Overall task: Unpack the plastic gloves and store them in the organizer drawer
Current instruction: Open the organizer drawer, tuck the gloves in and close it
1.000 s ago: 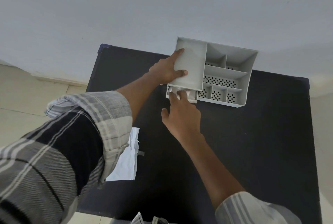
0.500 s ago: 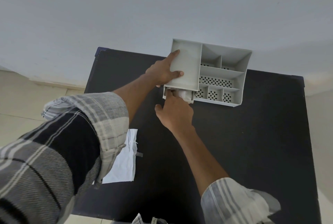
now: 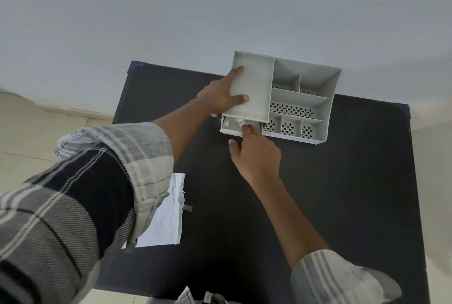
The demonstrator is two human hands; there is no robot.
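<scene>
A grey plastic organizer with several compartments stands at the far edge of a black table. Its small drawer is pulled out a little at the lower left. Crumpled clear plastic gloves lie inside the drawer. My left hand grips the organizer's left compartment, fingers over its wall. My right hand reaches to the drawer, its fingertips pressing on the gloves.
An empty white packet lies flat on the table near my left sleeve. A pale wall rises right behind the organizer. Floor tiles show to the left of the table.
My right hand pushed the gloves deeper into the drawer, and the drawer now sticks out less. My left hand kept its hold on the organizer.
</scene>
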